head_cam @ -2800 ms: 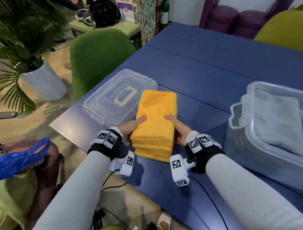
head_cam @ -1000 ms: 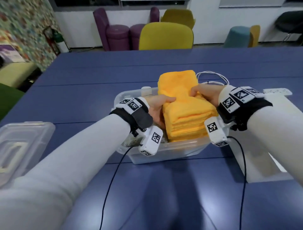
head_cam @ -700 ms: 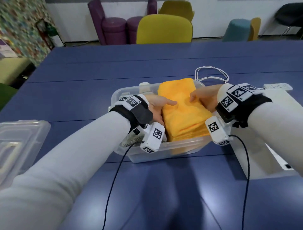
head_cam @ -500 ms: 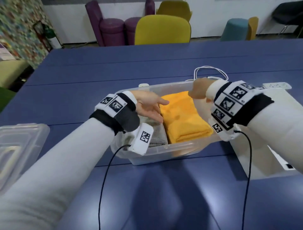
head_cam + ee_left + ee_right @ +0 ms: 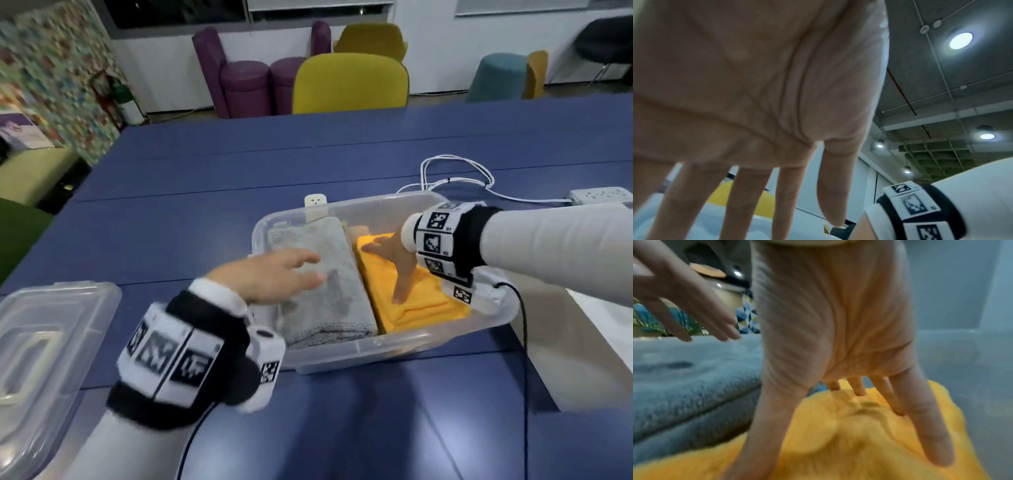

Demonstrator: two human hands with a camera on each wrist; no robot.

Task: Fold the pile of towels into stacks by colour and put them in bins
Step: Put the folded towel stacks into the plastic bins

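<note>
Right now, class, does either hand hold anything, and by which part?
Nothing is held. The right hand presses flat on the yellow towels; the left hand hovers open.

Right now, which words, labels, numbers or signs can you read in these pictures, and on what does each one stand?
No text reads clearly.
Right wrist band: black-and-white marker squares, with tiny characters beside them, too small to read.
Left wrist band: marker squares, blurred.
Purple-and-white sign at the far left: lettering too small and blurred.
Bin, lid, grey towels, orange towels: no text seen.
</note>
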